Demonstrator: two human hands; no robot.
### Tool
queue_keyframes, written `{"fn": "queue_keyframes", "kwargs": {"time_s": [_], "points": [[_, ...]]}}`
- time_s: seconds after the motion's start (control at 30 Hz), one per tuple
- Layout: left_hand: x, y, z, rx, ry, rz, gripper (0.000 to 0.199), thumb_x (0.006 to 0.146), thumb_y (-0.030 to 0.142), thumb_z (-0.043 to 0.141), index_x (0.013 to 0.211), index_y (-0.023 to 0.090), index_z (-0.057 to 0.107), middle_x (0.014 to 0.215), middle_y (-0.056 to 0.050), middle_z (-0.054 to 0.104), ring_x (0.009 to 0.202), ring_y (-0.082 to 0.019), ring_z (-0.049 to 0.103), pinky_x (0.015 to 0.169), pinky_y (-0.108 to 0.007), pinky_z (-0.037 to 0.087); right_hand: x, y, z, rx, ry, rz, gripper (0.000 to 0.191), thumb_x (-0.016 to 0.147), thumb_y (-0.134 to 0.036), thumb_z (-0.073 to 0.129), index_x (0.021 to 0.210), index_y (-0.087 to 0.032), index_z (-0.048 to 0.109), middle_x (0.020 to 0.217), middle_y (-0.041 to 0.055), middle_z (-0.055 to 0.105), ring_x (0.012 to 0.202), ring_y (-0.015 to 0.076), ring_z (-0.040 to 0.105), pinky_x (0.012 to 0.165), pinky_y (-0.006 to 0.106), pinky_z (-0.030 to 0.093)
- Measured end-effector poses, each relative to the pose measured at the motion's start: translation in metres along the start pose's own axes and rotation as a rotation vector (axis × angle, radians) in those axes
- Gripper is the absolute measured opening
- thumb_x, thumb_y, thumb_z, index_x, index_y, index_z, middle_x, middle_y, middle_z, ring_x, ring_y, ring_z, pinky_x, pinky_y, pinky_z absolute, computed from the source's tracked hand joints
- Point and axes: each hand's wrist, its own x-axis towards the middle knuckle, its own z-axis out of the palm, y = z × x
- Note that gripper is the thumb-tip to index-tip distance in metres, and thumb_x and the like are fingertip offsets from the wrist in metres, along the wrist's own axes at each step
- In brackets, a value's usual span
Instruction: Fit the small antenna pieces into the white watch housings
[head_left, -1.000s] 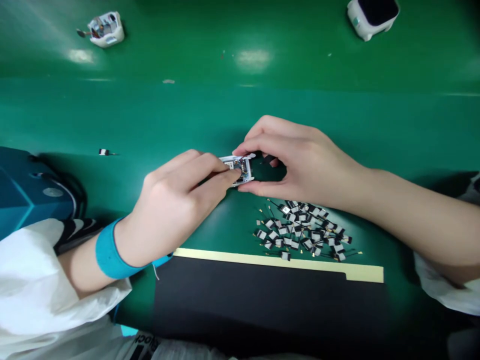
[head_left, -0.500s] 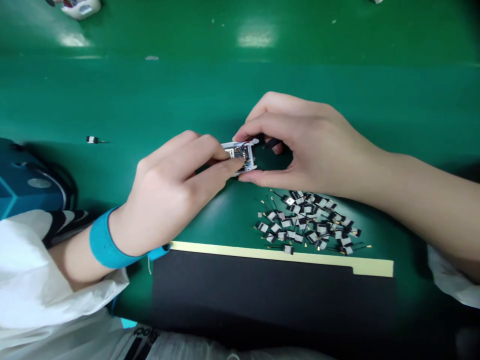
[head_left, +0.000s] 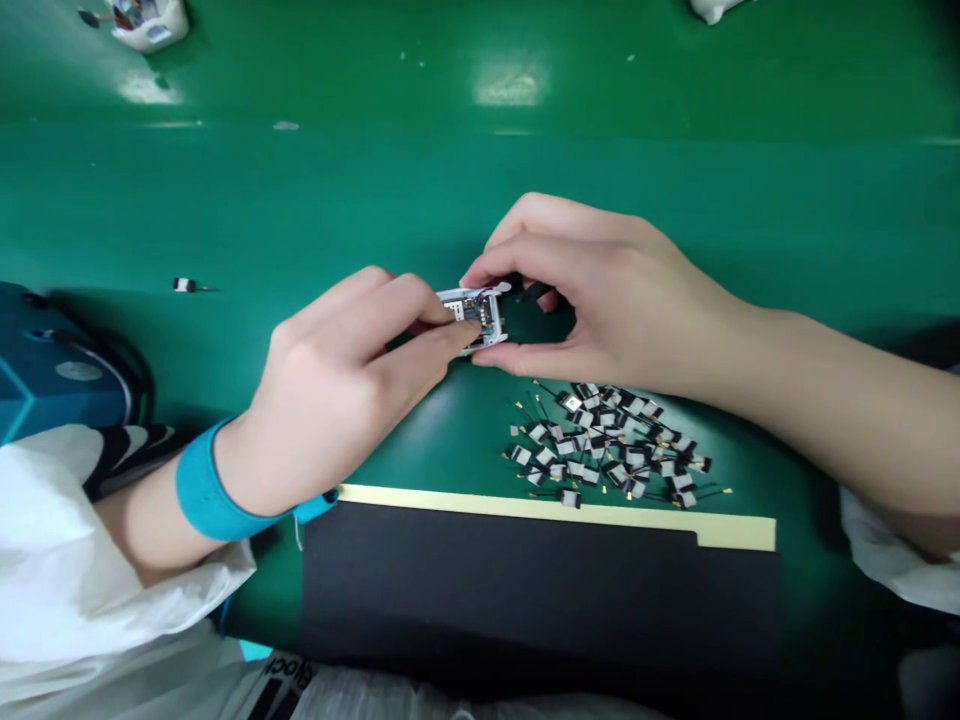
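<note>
Between my hands is a small white electronic device housing (head_left: 491, 318) with its circuit board exposed. My left hand (head_left: 352, 360) is closed on its left end, one fingertip pressing on the board. The thumb and index finger of my right hand (head_left: 592, 285) grip the right end from its two long sides. A short dark piece (head_left: 534, 292) shows inside the curl of my right hand; what it is I cannot make out. Below my right hand lies a pile of small black-and-white modules with thin leads (head_left: 600, 445).
One single module (head_left: 184, 285) lies apart on the green mat (head_left: 360, 190). A blue object (head_left: 56, 360) with a cable stands at the left. Near my body is a black sheet with a yellow edge strip (head_left: 555, 508). An open white housing (head_left: 154, 25) sits at the far left.
The whole view has shifted slightly, so the scene sits a little further left. Both hands keep the same grip on the device housing, with hardly any movement.
</note>
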Motion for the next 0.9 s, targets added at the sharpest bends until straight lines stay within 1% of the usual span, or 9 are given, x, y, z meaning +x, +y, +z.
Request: {"fn": "queue_keyframes", "kwargs": {"time_s": [0.13, 0.27, 0.43, 0.53, 0.63, 0.7, 0.8, 0.83, 0.9], "points": [[0.001, 0.002, -0.001, -0.015, -0.017, -0.055, 0.012, 0.081, 0.022, 0.050, 0.079, 0.017, 0.060, 0.074, 0.000, 0.059, 0.068, -0.012, 0.052, 0.056, -0.024, 0.040, 0.000, 0.000, 0.000, 0.004, 0.003, 0.009, 0.033, 0.070, -0.040, 0.060, 0.095, -0.020, 0.053, 0.093, 0.0017, 0.051, 0.075, 0.0110, 0.052, 0.059, 0.021, 0.045], [0.001, 0.001, -0.002, 0.003, -0.024, -0.040, 0.012, 0.081, 0.022, 0.049, 0.078, 0.019, 0.060, 0.073, 0.001, 0.059, 0.067, -0.011, 0.052, 0.054, -0.023, 0.040, 0.000, 0.000, 0.000, -0.002, 0.001, 0.008, 0.033, 0.071, -0.040, 0.058, 0.095, -0.020, 0.053, 0.093, 0.0022, 0.051, 0.076, 0.0116, 0.052, 0.058, 0.022, 0.045], [0.001, 0.001, -0.002, -0.003, -0.024, -0.058, 0.012, 0.080, 0.022, 0.051, 0.077, 0.016, 0.060, 0.072, -0.001, 0.059, 0.068, -0.012, 0.053, 0.054, -0.024, 0.040, 0.000, 0.000, 0.001, -0.005, 0.000, 0.004, 0.034, 0.072, -0.042, 0.057, 0.096, -0.019, 0.053, 0.093, 0.0029, 0.051, 0.075, 0.0119, 0.052, 0.058, 0.023, 0.045], [0.002, 0.001, -0.001, -0.024, -0.024, -0.037, 0.012, 0.081, 0.021, 0.050, 0.077, 0.016, 0.060, 0.072, -0.002, 0.059, 0.069, -0.013, 0.054, 0.054, -0.024, 0.040, 0.000, 0.001, 0.001, -0.015, -0.008, -0.014, 0.035, 0.073, -0.042, 0.056, 0.098, -0.018, 0.052, 0.094, 0.0036, 0.050, 0.075, 0.0121, 0.051, 0.059, 0.024, 0.046], [0.002, 0.000, 0.000, 0.015, 0.000, 0.010, 0.010, 0.080, 0.020, 0.050, 0.077, 0.018, 0.060, 0.075, -0.001, 0.059, 0.069, -0.012, 0.053, 0.056, -0.023, 0.041, -0.001, 0.002, -0.002, 0.013, -0.011, -0.039, 0.039, 0.075, -0.043, 0.054, 0.103, -0.017, 0.049, 0.098, 0.0055, 0.049, 0.078, 0.0129, 0.050, 0.063, 0.026, 0.046], [0.000, -0.001, 0.001, 0.029, 0.023, 0.035, 0.010, 0.080, 0.019, 0.050, 0.079, 0.018, 0.060, 0.075, -0.001, 0.058, 0.068, -0.012, 0.052, 0.056, -0.023, 0.042, -0.003, 0.002, -0.005, 0.068, 0.019, -0.028, 0.034, 0.081, -0.043, 0.046, 0.103, -0.017, 0.048, 0.100, 0.0055, 0.048, 0.080, 0.0130, 0.050, 0.068, 0.027, 0.046], [-0.002, -0.002, 0.001, 0.039, 0.029, 0.067, 0.013, 0.080, 0.018, 0.049, 0.087, 0.017, 0.060, 0.075, -0.002, 0.058, 0.067, -0.012, 0.051, 0.058, -0.023, 0.043, -0.009, 0.001, -0.010, 0.100, 0.093, 0.004, 0.028, 0.089, -0.033, 0.030, 0.096, -0.018, 0.051, 0.098, 0.0054, 0.049, 0.086, 0.0132, 0.050, 0.075, 0.029, 0.045], [-0.002, -0.003, 0.001, 0.051, 0.022, 0.071, 0.015, 0.081, 0.017, 0.047, 0.090, 0.016, 0.059, 0.076, -0.002, 0.057, 0.067, -0.012, 0.051, 0.058, -0.023, 0.043, -0.012, 0.000, -0.012, 0.081, 0.126, 0.009, 0.028, 0.089, -0.031, 0.029, 0.094, -0.018, 0.054, 0.097, 0.0057, 0.049, 0.088, 0.0139, 0.049, 0.076, 0.029, 0.044], [-0.003, -0.003, 0.001, 0.074, 0.008, 0.071, 0.017, 0.082, 0.017, 0.045, 0.090, 0.017, 0.059, 0.075, -0.002, 0.056, 0.067, -0.012, 0.050, 0.059, -0.022, 0.043, -0.017, -0.004, -0.016, 0.030, 0.205, 0.024, 0.024, 0.086, -0.029, 0.037, 0.091, -0.018, 0.059, 0.093, 0.0062, 0.049, 0.089, 0.0152, 0.049, 0.073, 0.029, 0.044]]}}
